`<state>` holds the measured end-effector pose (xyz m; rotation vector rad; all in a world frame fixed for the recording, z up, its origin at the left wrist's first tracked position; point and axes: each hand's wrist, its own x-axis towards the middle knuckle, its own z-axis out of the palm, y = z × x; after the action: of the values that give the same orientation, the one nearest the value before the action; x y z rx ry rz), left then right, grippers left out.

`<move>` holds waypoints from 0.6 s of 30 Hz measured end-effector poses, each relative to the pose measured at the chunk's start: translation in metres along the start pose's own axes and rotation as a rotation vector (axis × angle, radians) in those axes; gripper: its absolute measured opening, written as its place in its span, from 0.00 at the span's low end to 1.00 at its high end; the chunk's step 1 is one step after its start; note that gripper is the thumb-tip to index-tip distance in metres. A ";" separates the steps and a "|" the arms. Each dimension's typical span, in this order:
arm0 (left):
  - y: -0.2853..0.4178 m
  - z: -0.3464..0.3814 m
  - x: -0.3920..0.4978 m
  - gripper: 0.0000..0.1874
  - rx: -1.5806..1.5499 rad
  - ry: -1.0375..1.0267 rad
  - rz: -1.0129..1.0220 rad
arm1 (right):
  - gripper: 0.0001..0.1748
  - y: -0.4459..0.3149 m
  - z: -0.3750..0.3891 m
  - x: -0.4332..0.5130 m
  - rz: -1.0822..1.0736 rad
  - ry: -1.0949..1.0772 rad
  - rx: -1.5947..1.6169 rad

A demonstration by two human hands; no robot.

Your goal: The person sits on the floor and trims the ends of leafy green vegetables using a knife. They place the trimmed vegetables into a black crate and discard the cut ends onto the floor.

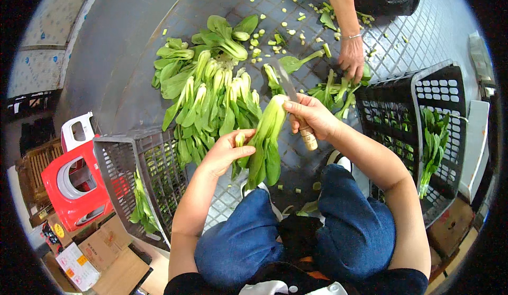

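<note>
A head of bok choy (266, 136) hangs leaves down in front of me. My left hand (230, 150) grips it from the left, with a small pale stalk showing between thumb and fingers. In my right hand (313, 116) is a knife with a wooden handle (308, 135). Its blade (286, 79) points up and away from me, and my right thumb presses near the cut white base of the bok choy. Beyond my left hand a large pile of bok choy (216, 96) lies on the tiled floor, many stem ends pointing up.
Another person's hand (351, 58) reaches down to loose leaves (335, 90). Black plastic crates stand on the left (137, 142) and right (414, 82), with greens inside. Stem trimmings (291, 32) litter the floor. A red plastic toy car (55, 176) and cardboard boxes (109, 241) are at left.
</note>
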<state>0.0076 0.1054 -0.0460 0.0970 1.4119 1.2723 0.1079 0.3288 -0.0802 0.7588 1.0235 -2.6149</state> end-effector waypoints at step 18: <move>0.008 0.046 0.054 0.25 0.158 -0.026 0.282 | 0.10 -0.016 -0.014 -0.034 -0.799 0.216 -1.556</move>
<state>0.0204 0.1733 -0.0634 0.4312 1.5127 1.3794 0.1356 0.3507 -0.0612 0.1603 3.1197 -1.1592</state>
